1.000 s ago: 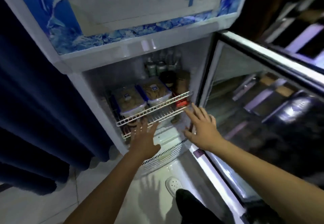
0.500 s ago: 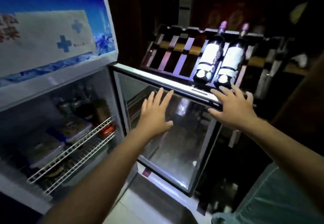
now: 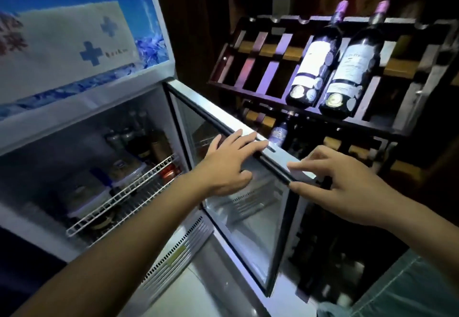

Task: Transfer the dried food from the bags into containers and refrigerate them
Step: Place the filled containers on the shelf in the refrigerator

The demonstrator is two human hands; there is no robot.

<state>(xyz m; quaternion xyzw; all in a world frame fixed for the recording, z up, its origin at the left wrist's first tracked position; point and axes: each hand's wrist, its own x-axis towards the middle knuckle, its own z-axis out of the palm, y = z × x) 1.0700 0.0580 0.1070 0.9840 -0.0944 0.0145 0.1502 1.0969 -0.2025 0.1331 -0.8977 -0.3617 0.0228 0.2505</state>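
Note:
The small display fridge (image 3: pixel 82 108) stands open at the left. On its white wire shelf (image 3: pixel 129 187) sit two clear containers of dried food with blue lids, one further back (image 3: pixel 126 170) and one nearer the front (image 3: pixel 84 200). The glass door (image 3: pixel 248 217) is swung out to the right. My left hand (image 3: pixel 228 165) lies flat over the door's top edge with straight fingers. At the door's outer top corner is my right hand (image 3: pixel 347 187), its forefinger above the edge and its thumb below it. Neither hand holds anything.
Dark bottles (image 3: pixel 124 138) and a red can (image 3: pixel 169 170) stand behind and beside the containers. A dark wooden wine rack (image 3: pixel 260 68) with two labelled bottles (image 3: pixel 315 61) stands right behind the door. A vent grille (image 3: pixel 173 249) runs below the fridge opening.
Both hands left the fridge shelf and went to the door's top edge. My view swung right, from the fridge's inside to the door and wine rack. The hands are now closer together.

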